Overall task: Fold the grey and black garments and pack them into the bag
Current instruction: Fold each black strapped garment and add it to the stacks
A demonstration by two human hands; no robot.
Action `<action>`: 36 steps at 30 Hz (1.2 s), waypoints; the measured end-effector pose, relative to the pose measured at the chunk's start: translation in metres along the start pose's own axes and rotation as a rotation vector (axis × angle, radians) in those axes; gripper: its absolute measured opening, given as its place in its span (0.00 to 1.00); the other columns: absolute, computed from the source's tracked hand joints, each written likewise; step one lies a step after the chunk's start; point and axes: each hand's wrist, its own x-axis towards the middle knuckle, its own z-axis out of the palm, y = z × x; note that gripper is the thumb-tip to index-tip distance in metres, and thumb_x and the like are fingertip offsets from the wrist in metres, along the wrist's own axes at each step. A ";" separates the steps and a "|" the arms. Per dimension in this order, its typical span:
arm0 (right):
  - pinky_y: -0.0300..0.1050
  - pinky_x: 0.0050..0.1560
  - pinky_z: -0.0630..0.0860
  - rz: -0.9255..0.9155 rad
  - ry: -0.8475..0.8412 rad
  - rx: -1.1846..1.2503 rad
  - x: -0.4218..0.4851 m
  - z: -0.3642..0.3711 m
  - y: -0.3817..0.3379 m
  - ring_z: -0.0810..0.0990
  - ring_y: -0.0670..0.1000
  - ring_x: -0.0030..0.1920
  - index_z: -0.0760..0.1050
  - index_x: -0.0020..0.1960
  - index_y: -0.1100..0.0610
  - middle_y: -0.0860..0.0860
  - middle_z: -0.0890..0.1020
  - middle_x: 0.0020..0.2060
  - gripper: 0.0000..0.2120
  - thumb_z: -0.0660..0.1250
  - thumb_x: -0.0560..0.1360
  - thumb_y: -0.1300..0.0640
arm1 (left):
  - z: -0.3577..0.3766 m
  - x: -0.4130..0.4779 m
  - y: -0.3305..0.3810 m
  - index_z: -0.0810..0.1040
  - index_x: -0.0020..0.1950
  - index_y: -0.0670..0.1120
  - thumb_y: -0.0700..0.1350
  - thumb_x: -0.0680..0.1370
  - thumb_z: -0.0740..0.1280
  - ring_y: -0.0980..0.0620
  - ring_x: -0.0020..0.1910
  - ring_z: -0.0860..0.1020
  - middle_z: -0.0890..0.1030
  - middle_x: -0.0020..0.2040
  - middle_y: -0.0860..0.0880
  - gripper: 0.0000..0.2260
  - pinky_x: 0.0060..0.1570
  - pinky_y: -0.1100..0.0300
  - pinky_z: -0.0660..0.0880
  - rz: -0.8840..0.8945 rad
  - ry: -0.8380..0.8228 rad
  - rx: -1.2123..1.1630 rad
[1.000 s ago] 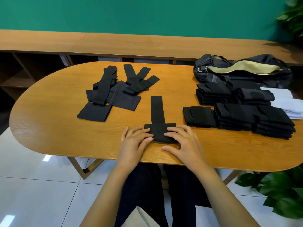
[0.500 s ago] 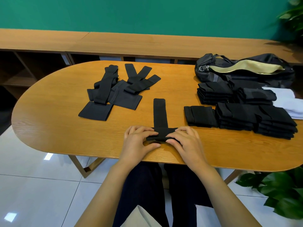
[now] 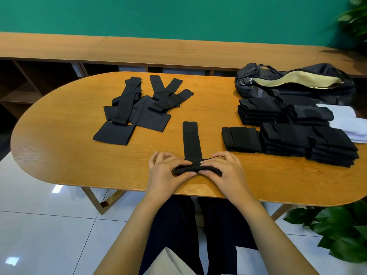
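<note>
Left hand (image 3: 164, 175) and right hand (image 3: 226, 173) each pinch the rolled near end of the black garment (image 3: 191, 139), well left of the bag (image 3: 297, 94). Looks soft, light and floppy, so I'd hold both ends of that roll.

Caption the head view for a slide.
Left hand and right hand pinch the near end of a black garment on the table; unfolded pieces left, folded stacks and open bag right.

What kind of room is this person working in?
Likely an office or studio workroom: an oval wooden table, low wooden shelving along a green wall, and leafy plants.
</note>
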 end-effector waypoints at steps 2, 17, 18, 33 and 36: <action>0.50 0.64 0.62 0.062 0.016 0.038 0.000 0.000 0.001 0.62 0.35 0.55 0.84 0.51 0.48 0.34 0.73 0.47 0.09 0.73 0.72 0.50 | -0.001 0.001 0.002 0.84 0.52 0.56 0.65 0.69 0.67 0.61 0.59 0.69 0.80 0.51 0.65 0.19 0.71 0.47 0.53 -0.002 -0.017 0.008; 0.48 0.65 0.63 0.221 -0.032 0.074 0.002 0.000 0.000 0.65 0.44 0.59 0.84 0.53 0.53 0.42 0.73 0.52 0.24 0.63 0.69 0.37 | 0.000 0.001 0.005 0.78 0.47 0.61 0.58 0.70 0.69 0.76 0.55 0.64 0.74 0.44 0.64 0.07 0.71 0.56 0.52 -0.130 0.031 -0.131; 0.47 0.64 0.64 0.227 -0.027 0.079 0.003 0.000 0.000 0.66 0.44 0.58 0.84 0.53 0.54 0.43 0.73 0.51 0.25 0.63 0.69 0.37 | 0.000 0.001 0.004 0.78 0.48 0.61 0.60 0.70 0.67 0.75 0.56 0.64 0.75 0.44 0.63 0.09 0.71 0.57 0.51 -0.129 0.031 -0.120; 0.47 0.49 0.69 0.173 -0.018 -0.068 0.003 0.002 0.004 0.69 0.46 0.47 0.70 0.43 0.50 0.41 0.71 0.41 0.08 0.64 0.78 0.48 | 0.001 0.001 0.004 0.81 0.49 0.52 0.58 0.76 0.64 0.55 0.52 0.72 0.79 0.43 0.56 0.12 0.62 0.58 0.57 -0.159 0.049 0.065; 0.46 0.49 0.69 0.193 0.007 -0.089 0.002 0.002 0.002 0.69 0.46 0.47 0.71 0.46 0.50 0.40 0.68 0.40 0.06 0.66 0.77 0.50 | 0.001 0.002 0.005 0.79 0.46 0.49 0.57 0.76 0.66 0.54 0.49 0.72 0.76 0.39 0.56 0.12 0.62 0.56 0.59 -0.206 0.068 0.104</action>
